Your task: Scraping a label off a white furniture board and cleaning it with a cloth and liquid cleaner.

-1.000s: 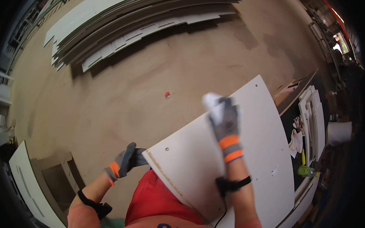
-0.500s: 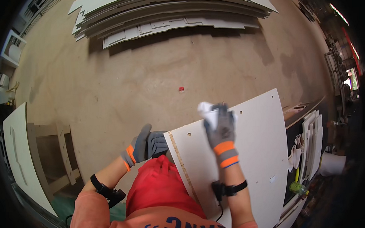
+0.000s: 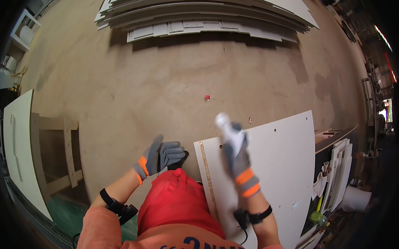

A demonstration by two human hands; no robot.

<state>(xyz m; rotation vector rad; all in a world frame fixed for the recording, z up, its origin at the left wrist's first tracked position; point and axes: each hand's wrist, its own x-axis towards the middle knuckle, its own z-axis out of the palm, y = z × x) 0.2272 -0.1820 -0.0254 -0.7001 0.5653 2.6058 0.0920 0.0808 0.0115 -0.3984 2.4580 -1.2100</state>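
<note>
A large white panel [image 3: 267,166] lies in front of me to the right, with small holes along its far edge and a bare chipboard strip down its left edge. My right hand [image 3: 238,154], in a grey glove with an orange cuff, is closed on a crumpled white cloth [image 3: 231,131] over the panel's far left part. Motion blurs the cloth, and whether it touches the panel I cannot tell. To the left of the panel, apart from it, my left hand [image 3: 162,155] is gloved alike and open, its thumb away from the loosely bent fingers, with nothing in it.
Stacked white panels [image 3: 213,25] lie across the far floor. At the left stands a white board [image 3: 22,152] by an open wooden frame [image 3: 56,184]. On the right are upright white boards [image 3: 339,176] and a green bottle [image 3: 319,219]. Small red scraps [image 3: 207,98] lie on the floor.
My right hand has swept the cloth left and slightly nearer over the panel. The left hand has stayed almost still. The whole view has shifted a little.
</note>
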